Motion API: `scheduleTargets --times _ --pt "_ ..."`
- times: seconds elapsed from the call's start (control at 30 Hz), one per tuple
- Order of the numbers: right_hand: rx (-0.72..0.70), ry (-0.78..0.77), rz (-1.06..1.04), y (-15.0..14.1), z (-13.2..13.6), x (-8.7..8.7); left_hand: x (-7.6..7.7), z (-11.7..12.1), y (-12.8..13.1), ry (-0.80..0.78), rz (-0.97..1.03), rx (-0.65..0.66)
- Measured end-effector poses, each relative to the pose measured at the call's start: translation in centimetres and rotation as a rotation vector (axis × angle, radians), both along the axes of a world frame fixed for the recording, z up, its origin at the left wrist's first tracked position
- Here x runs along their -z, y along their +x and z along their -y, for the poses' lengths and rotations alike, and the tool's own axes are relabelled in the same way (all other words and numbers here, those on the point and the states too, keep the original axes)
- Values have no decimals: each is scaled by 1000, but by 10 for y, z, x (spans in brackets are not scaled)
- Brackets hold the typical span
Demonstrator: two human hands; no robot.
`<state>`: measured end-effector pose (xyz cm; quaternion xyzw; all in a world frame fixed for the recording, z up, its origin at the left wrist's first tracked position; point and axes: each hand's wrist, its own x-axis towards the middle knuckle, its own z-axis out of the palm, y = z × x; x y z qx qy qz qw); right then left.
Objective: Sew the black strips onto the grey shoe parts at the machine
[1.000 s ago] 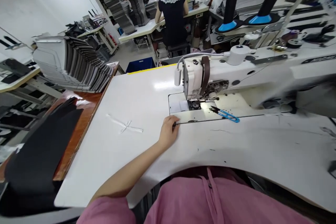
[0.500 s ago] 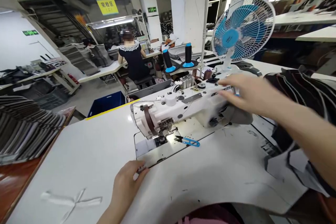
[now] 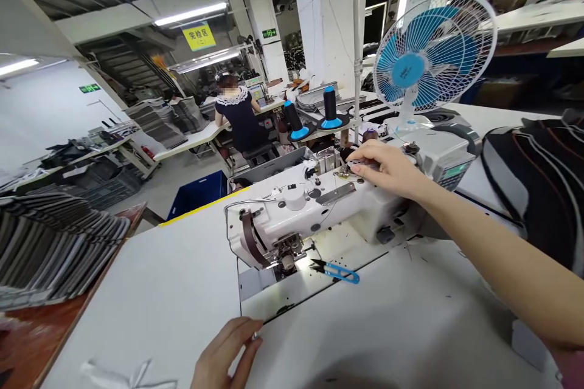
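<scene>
A white sewing machine (image 3: 310,209) stands across the table. My right hand (image 3: 387,167) reaches over its top, with thumb and fingers closed around a small round bobbin (image 3: 360,164) at the winder, largely hidden by the fingers. In front of the machine, my left hand (image 3: 228,349) pinches a small silvery metal piece (image 3: 255,335) just above the table; it looks like a bobbin case, mostly covered by the fingertips. Blue-handled thread snips (image 3: 340,271) lie beside the needle area, touched by neither hand.
Two black thread cones (image 3: 329,106) stand behind the machine, near a blue fan (image 3: 410,70). Dark fabric pieces (image 3: 542,176) lie at right, stacked grey pieces (image 3: 59,249) at left. White strips (image 3: 137,377) rest on the table (image 3: 168,292). A person (image 3: 239,112) sits farther back.
My right hand has moved left along the machine's top and closed at the bobbin. My left hand still pinches the small metal piece. The view has shifted slightly.
</scene>
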<state>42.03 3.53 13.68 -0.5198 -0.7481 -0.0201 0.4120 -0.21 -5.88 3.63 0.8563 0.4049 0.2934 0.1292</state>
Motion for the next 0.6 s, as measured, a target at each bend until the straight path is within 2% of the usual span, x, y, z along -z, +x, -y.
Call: scheduleTargets --times 0.1,0.2,0.3,0.37,0.4,0.47,0.53,0.6 --pt "-9 -11 -29 0 0 -3 -31 -5 16 70 -18 92" --pt "17 -22 -175 1 1 -9 -86 -12 42 185 -8 146" --pt "11 -50 -294 0 0 -12 -144 -36 93 280 -19 206" --pt "-22 -52 -277 -1 -1 -11 -168 -63 140 275 -93 243" --pt "-32 -48 -299 -1 -1 -9 -174 -78 165 278 -121 255" --pt "-44 -44 -443 1 3 -6 -176 -108 211 266 -197 231" --pt "-69 -65 -605 6 11 -2 -169 -129 245 267 -251 189" --pt "-111 -100 -707 11 24 2 -159 -139 263 284 -286 173"
